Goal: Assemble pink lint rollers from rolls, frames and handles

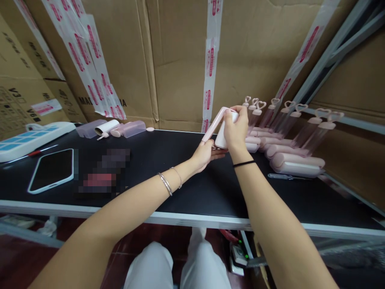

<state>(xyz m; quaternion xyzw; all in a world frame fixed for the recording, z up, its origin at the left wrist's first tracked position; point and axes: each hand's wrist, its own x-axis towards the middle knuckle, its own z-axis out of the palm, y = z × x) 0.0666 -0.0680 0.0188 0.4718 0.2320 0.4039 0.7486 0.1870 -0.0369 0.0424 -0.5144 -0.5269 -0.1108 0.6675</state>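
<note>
Both of my hands are closed around a pale pink and white plastic device (221, 136), held tilted above the black table. A slim pink arm of the device slants down to the left, apart from its white body at the top of the gap. My left hand (203, 155) grips the lower end of that arm, thumb on top and fingers underneath. My right hand (236, 126) is wrapped around the upper part of the white body and hides some of it. Just right of my hands stand several similar pink devices (297, 160) with clear uprights and heart-shaped loops (327, 120).
A thin clear-handled screwdriver (281, 176) lies at the right. On the left are a phone (52, 170), a white power strip (39, 138), a pen (33, 153) and loose pink parts (129, 128). Tall cardboard boxes (180, 60) back the black table (186, 192).
</note>
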